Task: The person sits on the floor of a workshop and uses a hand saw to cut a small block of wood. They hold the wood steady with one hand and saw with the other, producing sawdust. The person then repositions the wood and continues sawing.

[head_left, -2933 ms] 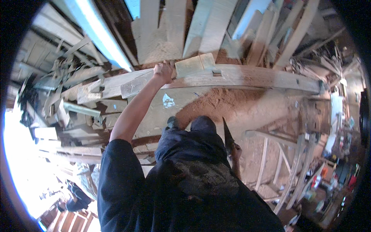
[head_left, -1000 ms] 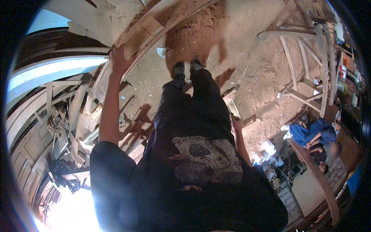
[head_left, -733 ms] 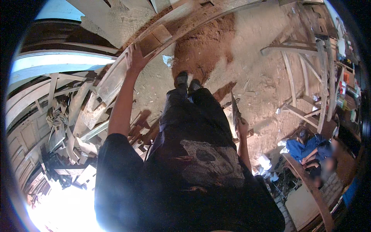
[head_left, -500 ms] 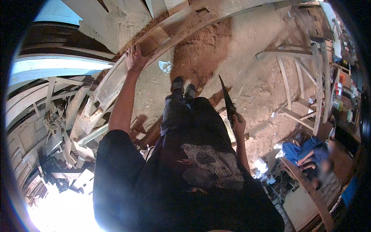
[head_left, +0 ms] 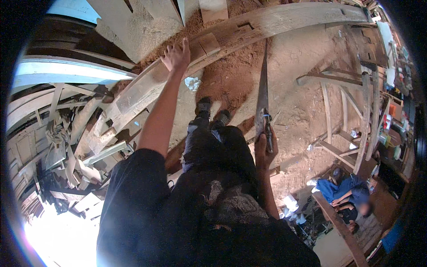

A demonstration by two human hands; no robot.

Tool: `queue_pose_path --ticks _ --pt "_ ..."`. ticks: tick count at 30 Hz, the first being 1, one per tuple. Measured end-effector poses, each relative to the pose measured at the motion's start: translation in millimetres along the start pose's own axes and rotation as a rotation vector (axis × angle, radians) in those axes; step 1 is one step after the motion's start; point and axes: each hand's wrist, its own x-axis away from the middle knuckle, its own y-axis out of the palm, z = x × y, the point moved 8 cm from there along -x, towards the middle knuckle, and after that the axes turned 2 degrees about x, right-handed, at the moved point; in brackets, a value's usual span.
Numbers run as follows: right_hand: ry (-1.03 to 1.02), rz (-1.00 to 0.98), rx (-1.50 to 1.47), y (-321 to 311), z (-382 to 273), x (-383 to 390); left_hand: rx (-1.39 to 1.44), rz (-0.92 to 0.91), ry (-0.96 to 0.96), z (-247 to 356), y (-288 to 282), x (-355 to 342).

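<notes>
A handsaw with a long, tapering dark blade (head_left: 263,82) is in my right hand (head_left: 266,149), its fingers wrapped round the grip. The blade points away from me, and in the picture its tip comes close to the near edge of a long wooden beam (head_left: 293,21). My left hand (head_left: 176,57) has its fingers spread over the left part of that beam; whether they touch it I cannot tell. Right beside these fingers, a flat wooden block (head_left: 209,44) lies on the beam, which has a rectangular notch (head_left: 245,26) farther right.
A wooden frame (head_left: 327,109) stands to the right. Another person (head_left: 349,191) sits low at the lower right. Scrap wood (head_left: 84,173) is heaped at the left. Crumpled paper (head_left: 192,83) lies on the dirt floor near my shoes (head_left: 203,106).
My left hand has shifted right along the beam, its fingers now spread wider. My right hand has turned the saw so its blade reaches farther forward, toward the beam.
</notes>
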Motion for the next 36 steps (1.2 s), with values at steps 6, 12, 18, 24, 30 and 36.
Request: queue_pose_path --ticks 6,12,18,24,30,36 --pt "0.224 0.098 -0.038 -0.4 4.3 11.1 -0.11 0.088 -0.178 26.5 -26.0 12.5" --pt "0.011 0.085 -0.053 -60.4 -3.1 30.3 -0.15 0.118 -0.217 13.9 -17.7 11.5" --pt "-0.419 -0.317 0.153 23.8 -61.0 -22.1 -0.202 -0.066 -0.323 18.7 -30.6 9.7" --pt "-0.479 -0.496 0.136 117.2 -20.3 -53.3 -0.119 -0.019 -0.313 15.8 -22.6 3.7" --pt "-0.451 -0.501 0.176 96.3 -30.7 -46.3 -0.11 -0.022 -0.33 15.3 -23.5 9.1" --pt "-0.486 -0.507 0.317 111.9 -61.7 -60.5 -0.158 -0.061 -0.325 22.5 -27.3 8.1"
